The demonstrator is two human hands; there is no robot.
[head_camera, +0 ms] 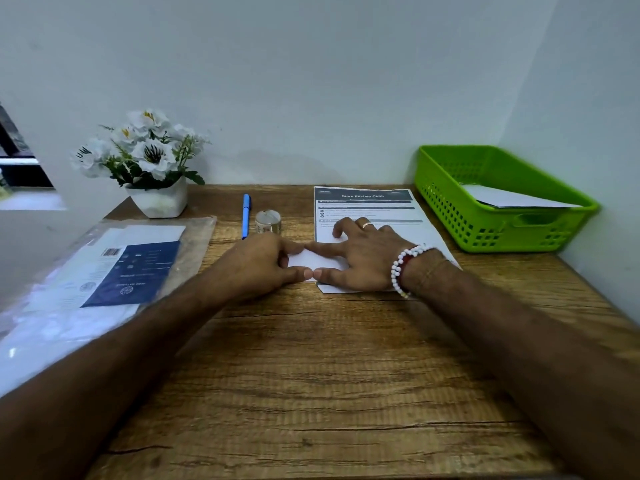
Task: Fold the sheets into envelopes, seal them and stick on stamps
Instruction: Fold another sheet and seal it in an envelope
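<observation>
the folded white sheet [313, 262] lies toward the far edge of the tabletop [311, 375], overlapping a printed page [367, 209]. the right hand [362, 263] presses it with fingers spread flat. the left hand [261, 263] touches its left end with thumb and forefinger; whether it grasps cannot be told.

Office-like desk nook: wooden table [311, 375] set against bare walls [311, 81], pen [246, 216] and potted flowers [145, 157] beyond the left grip [266, 265], green basket [446, 202] far right of it.
</observation>
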